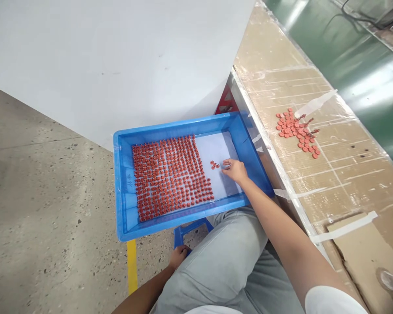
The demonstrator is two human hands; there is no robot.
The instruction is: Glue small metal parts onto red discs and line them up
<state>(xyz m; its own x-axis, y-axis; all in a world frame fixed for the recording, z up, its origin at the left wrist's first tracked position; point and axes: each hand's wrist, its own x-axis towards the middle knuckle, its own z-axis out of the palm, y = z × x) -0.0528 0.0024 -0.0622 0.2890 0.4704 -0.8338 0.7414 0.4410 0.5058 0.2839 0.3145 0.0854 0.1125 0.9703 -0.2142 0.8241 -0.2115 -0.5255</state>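
A blue plastic tray (pixel 120 192) holds many small red-orange round parts (pixel 170 174), set in rows across its left and middle. Dark tips stand up from many of them. On the white sheet (pixel 212 146) to their right lies a small loose group of the same parts (pixel 214 165). Just right of that group is my right hand (pixel 236 170), thumb and fingers apart, with nothing visible between them. Below the tray, my left hand (pixel 179 256) rests beside my leg with its fingers curled over the edge of a blue stool (pixel 178 237).
To the right, a tape-covered cardboard worktop (pixel 281 74) carries a pile of red-orange discs (pixel 290 125), some with brown prongs. A white panel (pixel 118 65) stands behind the tray. A red crate (pixel 227 102) shows at the tray's back right corner. Yellow tape (pixel 131 266) marks the floor.
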